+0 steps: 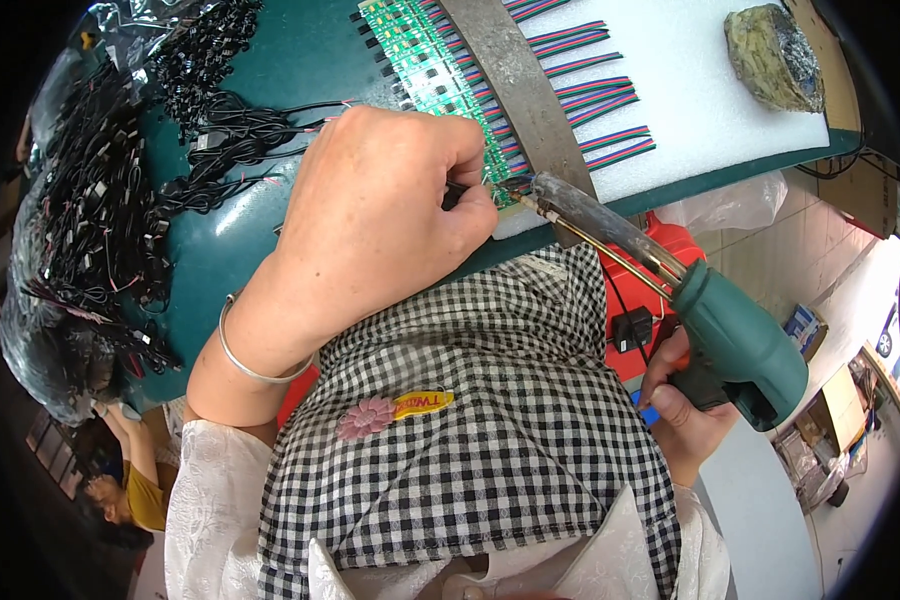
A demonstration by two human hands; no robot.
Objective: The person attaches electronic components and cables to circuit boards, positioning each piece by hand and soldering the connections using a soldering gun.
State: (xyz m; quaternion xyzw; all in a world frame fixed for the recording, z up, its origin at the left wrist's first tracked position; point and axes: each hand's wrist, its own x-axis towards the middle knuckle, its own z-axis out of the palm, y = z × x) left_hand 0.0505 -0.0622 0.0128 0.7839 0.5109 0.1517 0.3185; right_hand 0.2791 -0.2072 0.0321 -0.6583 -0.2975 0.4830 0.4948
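My left hand is closed in a pinch at the near end of a row of green circuit boards. Something dark shows between its thumb and fingers, mostly hidden by the hand. My right hand grips the handle of a green soldering gun. The gun's metal tube and thin feed pipe slant up to the left, with the tip beside my left fingertips at the board end. A flat metal bar lies across red, blue, green and black striped wires running from the boards.
White foam lies under the wires, with a lump of rosin-like material on it. Bundled black cables heap up on the green table at left. A red stool stands below the table edge; another person sits at lower left.
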